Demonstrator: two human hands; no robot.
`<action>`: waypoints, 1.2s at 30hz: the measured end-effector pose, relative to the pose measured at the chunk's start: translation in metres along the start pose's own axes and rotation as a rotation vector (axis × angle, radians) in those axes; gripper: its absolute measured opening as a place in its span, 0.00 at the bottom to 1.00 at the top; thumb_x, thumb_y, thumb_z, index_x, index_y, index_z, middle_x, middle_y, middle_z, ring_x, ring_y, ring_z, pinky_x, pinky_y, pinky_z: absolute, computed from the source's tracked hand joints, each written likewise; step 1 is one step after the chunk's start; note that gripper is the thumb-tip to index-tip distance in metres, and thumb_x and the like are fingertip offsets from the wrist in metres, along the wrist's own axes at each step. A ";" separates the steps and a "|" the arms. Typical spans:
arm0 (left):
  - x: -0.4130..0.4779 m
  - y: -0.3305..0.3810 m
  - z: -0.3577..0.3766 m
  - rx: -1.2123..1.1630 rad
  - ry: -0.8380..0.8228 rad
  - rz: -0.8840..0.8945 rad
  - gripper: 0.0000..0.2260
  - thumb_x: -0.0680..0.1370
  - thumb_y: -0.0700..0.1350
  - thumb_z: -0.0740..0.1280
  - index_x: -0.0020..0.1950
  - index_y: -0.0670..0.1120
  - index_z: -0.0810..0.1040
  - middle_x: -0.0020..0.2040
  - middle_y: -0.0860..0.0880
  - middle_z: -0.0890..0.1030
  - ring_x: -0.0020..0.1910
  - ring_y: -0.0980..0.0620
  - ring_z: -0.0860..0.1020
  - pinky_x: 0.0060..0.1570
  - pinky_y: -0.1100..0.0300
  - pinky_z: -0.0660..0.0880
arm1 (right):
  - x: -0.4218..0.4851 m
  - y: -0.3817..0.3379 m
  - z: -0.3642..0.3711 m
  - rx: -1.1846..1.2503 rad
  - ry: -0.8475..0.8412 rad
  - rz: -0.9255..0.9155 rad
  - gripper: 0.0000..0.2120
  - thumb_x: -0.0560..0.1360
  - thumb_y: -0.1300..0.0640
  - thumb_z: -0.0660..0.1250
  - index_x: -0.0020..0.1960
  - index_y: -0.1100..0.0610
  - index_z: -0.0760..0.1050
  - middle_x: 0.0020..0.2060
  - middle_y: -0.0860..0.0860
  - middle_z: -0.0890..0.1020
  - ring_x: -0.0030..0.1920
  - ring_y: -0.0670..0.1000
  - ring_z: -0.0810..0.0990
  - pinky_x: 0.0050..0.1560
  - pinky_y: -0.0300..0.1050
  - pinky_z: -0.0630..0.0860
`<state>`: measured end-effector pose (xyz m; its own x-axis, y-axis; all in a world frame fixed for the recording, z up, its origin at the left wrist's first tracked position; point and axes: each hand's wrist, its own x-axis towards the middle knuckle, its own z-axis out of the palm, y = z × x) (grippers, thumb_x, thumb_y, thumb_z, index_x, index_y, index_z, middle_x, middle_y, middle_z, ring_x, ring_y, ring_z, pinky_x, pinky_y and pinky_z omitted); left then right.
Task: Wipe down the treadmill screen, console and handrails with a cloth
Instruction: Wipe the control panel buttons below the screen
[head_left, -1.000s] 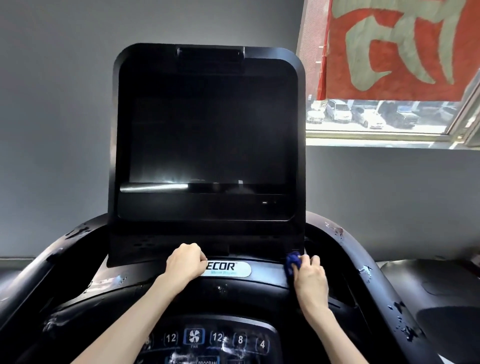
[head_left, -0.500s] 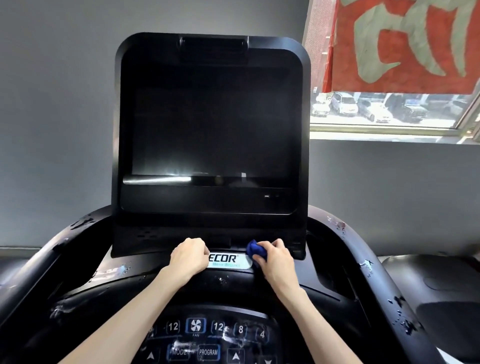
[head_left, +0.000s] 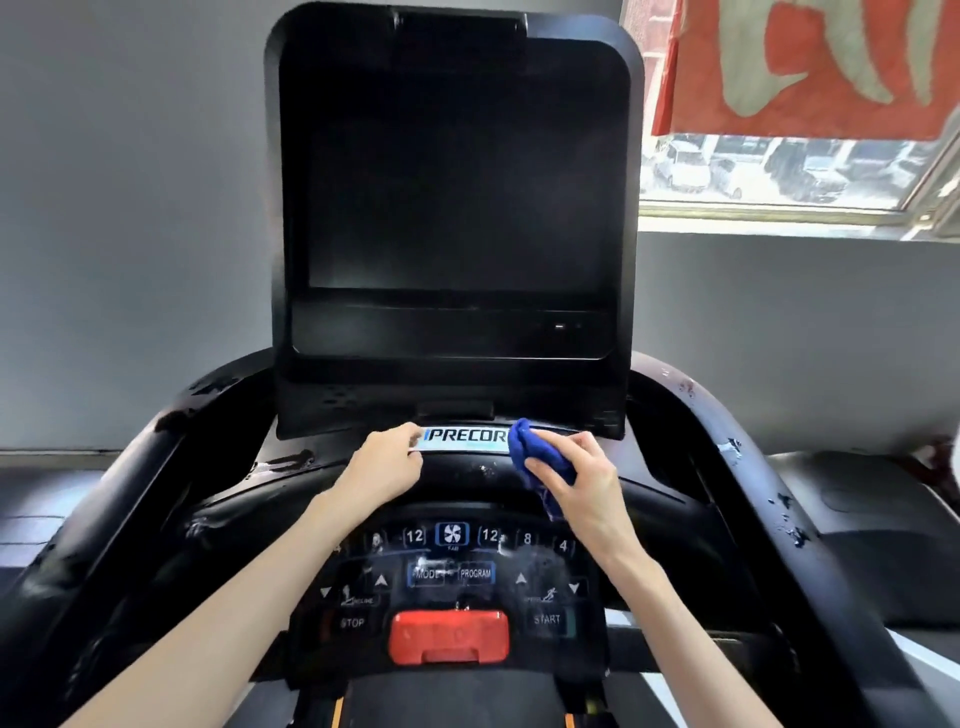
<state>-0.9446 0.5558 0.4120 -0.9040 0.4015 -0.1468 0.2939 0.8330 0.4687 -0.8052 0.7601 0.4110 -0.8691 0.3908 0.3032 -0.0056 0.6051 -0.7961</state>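
– Fingers (head_left: 584, 442) of the right hand (head_left: 587, 483), how do they sit?
– Clamped round the bunched blue cloth (head_left: 525, 448). Its upper end covers the right end of the Precor badge (head_left: 465, 435) on the console (head_left: 483, 480), just below the dark screen (head_left: 457, 176).
– And the left hand (head_left: 387, 465)?
– Folded in, holding nothing, with the knuckles resting on the console ledge at the badge's left end.
– Further out?
– The keypad (head_left: 452, 571) and a red safety clip (head_left: 449, 642) sit nearer the person. The left handrail (head_left: 130, 493) and the fleck-marked right handrail (head_left: 722, 457) curve down either side. A window (head_left: 779, 213) is at upper right.
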 end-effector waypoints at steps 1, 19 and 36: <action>-0.009 -0.006 -0.002 -0.004 0.006 0.009 0.19 0.76 0.41 0.58 0.66 0.50 0.73 0.61 0.46 0.79 0.55 0.46 0.78 0.59 0.53 0.73 | -0.011 -0.002 0.005 -0.076 -0.024 -0.040 0.16 0.72 0.57 0.71 0.59 0.50 0.78 0.43 0.46 0.73 0.43 0.45 0.76 0.47 0.34 0.71; -0.144 -0.082 -0.007 -0.062 -0.015 0.098 0.38 0.71 0.29 0.57 0.78 0.48 0.50 0.78 0.53 0.49 0.77 0.54 0.51 0.72 0.61 0.58 | -0.077 -0.026 0.060 -0.466 -0.011 -0.256 0.23 0.64 0.64 0.76 0.57 0.53 0.78 0.48 0.52 0.76 0.45 0.53 0.73 0.47 0.47 0.75; -0.148 -0.095 -0.007 -0.378 0.006 -0.077 0.33 0.69 0.29 0.55 0.74 0.46 0.64 0.69 0.45 0.73 0.67 0.49 0.72 0.63 0.64 0.67 | -0.095 -0.055 0.123 -0.487 -0.028 -0.292 0.26 0.59 0.65 0.78 0.54 0.52 0.79 0.46 0.49 0.77 0.41 0.52 0.73 0.44 0.38 0.72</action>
<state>-0.8407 0.4142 0.3955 -0.9211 0.3401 -0.1894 0.0910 0.6612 0.7446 -0.7834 0.6044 0.3616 -0.8787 0.1442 0.4551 -0.0252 0.9380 -0.3458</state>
